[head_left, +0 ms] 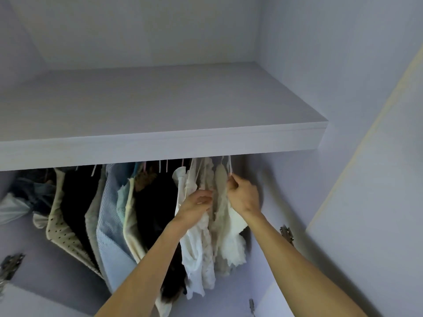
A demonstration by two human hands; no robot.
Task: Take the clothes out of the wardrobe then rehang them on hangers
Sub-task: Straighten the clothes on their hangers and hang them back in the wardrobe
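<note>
The step in hand looks like lifting one hanger out of the wardrobe (297, 193). The white clothes (206, 248) hang at the right end of the row, under the front edge of the shelf (160, 143), which hides the rail.

The right hand (243, 195) has a narrow grip: its fingers curl round the thin neck of a pale hanger (230, 168) just below the shelf. The left hand (196, 205), just beside it, pinches the white fabric near the shoulders, with the cloth falling below both wrists.

To do this well, the hook probably needs raising a little and then tipping toward the person, since there seems to be little room under the shelf. The left grip should hold the loose lace together so that it neither slides off nor catches on the dark garment (155, 213) next to it. The blue striped shirt (109, 213) further left hangs well apart from both hands.
</note>
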